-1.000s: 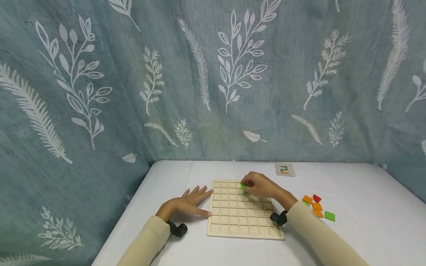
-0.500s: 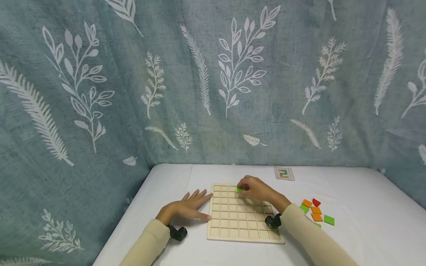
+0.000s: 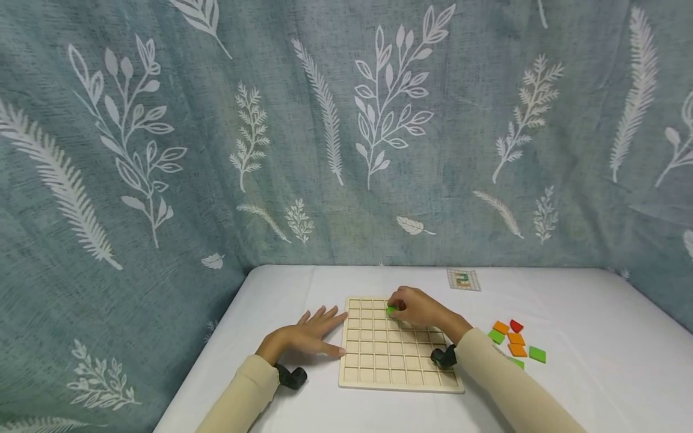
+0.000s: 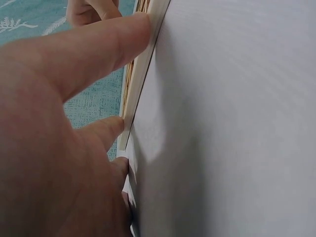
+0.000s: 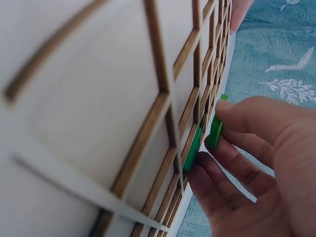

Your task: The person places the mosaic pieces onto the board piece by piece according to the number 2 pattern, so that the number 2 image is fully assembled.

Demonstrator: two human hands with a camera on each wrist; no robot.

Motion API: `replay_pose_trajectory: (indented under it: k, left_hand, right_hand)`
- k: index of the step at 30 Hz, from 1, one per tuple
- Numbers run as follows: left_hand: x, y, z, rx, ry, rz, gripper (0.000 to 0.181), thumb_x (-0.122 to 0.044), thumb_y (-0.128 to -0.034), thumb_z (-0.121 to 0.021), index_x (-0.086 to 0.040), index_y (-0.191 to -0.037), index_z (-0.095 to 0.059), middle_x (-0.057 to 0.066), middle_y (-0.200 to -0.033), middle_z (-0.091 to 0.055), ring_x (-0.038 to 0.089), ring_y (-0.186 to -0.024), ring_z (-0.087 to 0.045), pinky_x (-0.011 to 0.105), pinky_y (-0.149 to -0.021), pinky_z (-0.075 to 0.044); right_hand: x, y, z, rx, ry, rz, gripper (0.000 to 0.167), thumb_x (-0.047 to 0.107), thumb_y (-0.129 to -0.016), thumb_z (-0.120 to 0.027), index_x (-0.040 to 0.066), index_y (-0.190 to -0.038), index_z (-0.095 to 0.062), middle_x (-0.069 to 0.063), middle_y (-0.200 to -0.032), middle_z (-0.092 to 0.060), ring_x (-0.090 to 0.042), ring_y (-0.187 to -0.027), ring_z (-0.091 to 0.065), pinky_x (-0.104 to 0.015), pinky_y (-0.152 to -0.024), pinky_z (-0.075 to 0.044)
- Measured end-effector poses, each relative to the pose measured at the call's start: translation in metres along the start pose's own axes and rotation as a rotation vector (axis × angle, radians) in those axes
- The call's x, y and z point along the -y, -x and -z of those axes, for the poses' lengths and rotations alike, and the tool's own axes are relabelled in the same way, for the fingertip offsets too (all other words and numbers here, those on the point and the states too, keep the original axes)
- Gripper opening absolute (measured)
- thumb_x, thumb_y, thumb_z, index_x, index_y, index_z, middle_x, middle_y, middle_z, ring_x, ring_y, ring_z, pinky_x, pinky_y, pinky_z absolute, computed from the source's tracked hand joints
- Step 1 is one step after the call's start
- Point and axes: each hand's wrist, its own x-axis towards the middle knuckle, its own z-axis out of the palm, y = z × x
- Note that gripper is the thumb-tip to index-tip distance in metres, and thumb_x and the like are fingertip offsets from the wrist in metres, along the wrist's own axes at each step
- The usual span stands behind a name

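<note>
A pale wooden grid board (image 3: pixel 381 346) lies on the white table. The left hand (image 3: pixel 311 337) is spread flat at its left edge; in the left wrist view, the thumb and a finger of the left hand (image 4: pixel 64 123) touch the board's rim (image 4: pixel 143 64). Over the board's upper part, the right hand (image 3: pixel 419 307) pinches a green piece (image 3: pixel 390 310). In the right wrist view, the right hand (image 5: pixel 261 158) holds this green piece (image 5: pixel 216 131) between thumb and fingers, and another green piece (image 5: pixel 192 149) sits in a cell beside the fingertips.
Right of the board lie several loose pieces: orange ones (image 3: pixel 517 350), green ones (image 3: pixel 538 354) and a red one (image 3: pixel 517 326). A small patterned card (image 3: pixel 463 279) rests near the table's back edge. A leaf-patterned curtain (image 3: pixel 325 150) hangs behind.
Over the last second the right hand has shifted slightly left on the board, still pinching the green piece. More of the loose green pieces shows beside the right sleeve. The left hand stays in place.
</note>
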Motion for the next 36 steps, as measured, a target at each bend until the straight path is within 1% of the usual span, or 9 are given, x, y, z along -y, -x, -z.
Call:
replay_pose_trajectory:
  k: [9, 15, 21, 24, 29, 36]
  left_hand:
    - [0.0003, 0.0002, -0.0023, 0.001, -0.002, -0.001, 0.094, -0.065, -0.0870, -0.061, -0.028, -0.162, -0.017, 0.006, -0.170, -0.008, 0.033, -0.157, 0.000, 0.059, -0.124, 0.001]
    - [-0.0011, 0.0022, -0.0019, 0.000, 0.004, 0.004, 0.094, -0.065, -0.0867, -0.061, -0.028, -0.162, -0.017, 0.006, -0.170, -0.008, 0.033, -0.157, 0.000, 0.059, -0.124, 0.001]
    - [0.0013, 0.0006, -0.0021, 0.001, 0.004, 0.012, 0.094, -0.066, -0.0861, -0.061, -0.029, -0.161, -0.017, 0.004, -0.170, -0.008, 0.032, -0.157, 0.001, 0.058, -0.125, 0.002]
    - [0.0033, -0.0014, -0.0025, 0.000, -0.007, 0.010, 0.094, -0.066, -0.0862, -0.060, -0.030, -0.162, -0.016, 0.004, -0.170, -0.007, 0.031, -0.157, 0.001, 0.058, -0.125, 0.001]
    - [0.0050, -0.0032, -0.0026, -0.004, -0.013, 0.008, 0.095, -0.067, -0.0859, -0.060, -0.031, -0.162, -0.016, 0.003, -0.170, -0.007, 0.030, -0.158, 0.001, 0.057, -0.125, 0.001]
    - [0.0060, -0.0046, -0.0037, 0.000, -0.006, 0.008, 0.096, -0.069, -0.0847, -0.059, -0.032, -0.161, -0.016, 0.003, -0.170, -0.006, 0.030, -0.158, 0.003, 0.057, -0.125, 0.004]
  right_hand:
    - [0.0022, 0.0009, -0.0048, 0.005, 0.028, -0.022, 0.019, 0.011, -0.093, -0.070, 0.005, -0.111, -0.072, 0.000, -0.094, -0.060, -0.010, -0.081, -0.051, -0.027, -0.071, -0.048]
    - [0.0033, 0.0005, -0.0045, 0.016, 0.023, -0.025, 0.021, 0.010, -0.093, -0.071, 0.004, -0.112, -0.071, -0.001, -0.096, -0.061, -0.012, -0.082, -0.051, -0.029, -0.072, -0.048]
    - [0.0006, -0.0017, -0.0044, 0.024, 0.029, -0.017, 0.021, 0.013, -0.092, -0.072, 0.006, -0.112, -0.072, -0.001, -0.102, -0.063, -0.010, -0.087, -0.056, -0.031, -0.077, -0.052]
    - [-0.0007, -0.0025, -0.0047, 0.017, 0.036, -0.012, 0.021, 0.013, -0.092, -0.073, 0.007, -0.111, -0.073, -0.001, -0.102, -0.064, -0.010, -0.088, -0.058, -0.031, -0.078, -0.053]
    - [-0.0012, -0.0029, -0.0040, 0.000, 0.035, 0.003, 0.021, 0.013, -0.091, -0.073, 0.007, -0.111, -0.075, -0.001, -0.099, -0.064, -0.009, -0.085, -0.056, -0.029, -0.075, -0.052]
    - [-0.0019, -0.0022, -0.0036, -0.004, 0.015, 0.013, 0.024, 0.013, -0.089, -0.075, 0.004, -0.112, -0.075, -0.002, -0.098, -0.064, -0.007, -0.079, -0.052, -0.025, -0.069, -0.048]
